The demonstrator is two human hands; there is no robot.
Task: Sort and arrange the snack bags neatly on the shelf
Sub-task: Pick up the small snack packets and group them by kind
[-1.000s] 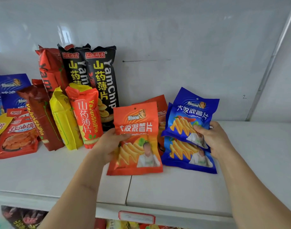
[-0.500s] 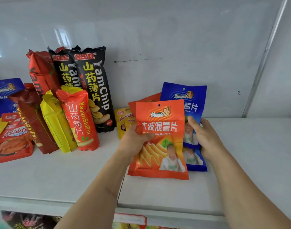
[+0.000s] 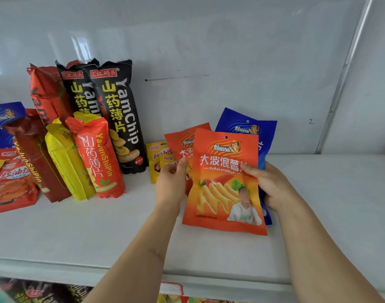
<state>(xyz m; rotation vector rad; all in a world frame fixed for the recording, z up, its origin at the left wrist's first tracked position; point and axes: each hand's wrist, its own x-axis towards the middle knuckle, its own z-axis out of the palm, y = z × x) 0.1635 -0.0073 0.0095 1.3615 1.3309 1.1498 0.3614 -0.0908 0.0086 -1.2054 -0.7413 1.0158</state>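
Observation:
An orange chip bag (image 3: 222, 193) lies on top of blue chip bags (image 3: 246, 125), of which only the top and right edge show. My right hand (image 3: 272, 184) grips this stack at its right side, thumb on the orange front and fingers behind. My left hand (image 3: 170, 184) is just left of the stack. Its thumb and curled fingers pinch the lower part of a second orange bag (image 3: 180, 141) that leans behind. Small yellow packets (image 3: 154, 154) stand behind that hand. All rest over the white shelf (image 3: 78, 232).
At left stand tall yam chip bags: black (image 3: 119, 110), orange-red (image 3: 97, 158), yellow (image 3: 64, 162) and dark red (image 3: 36, 154). A flat red pack (image 3: 10, 182) and a blue bag (image 3: 3, 119) sit at the far left. More bags (image 3: 34, 291) fill the shelf below.
The orange bag moved right onto the blue bags and passed from my left hand to my right. My left hand let go and took the second orange bag behind.

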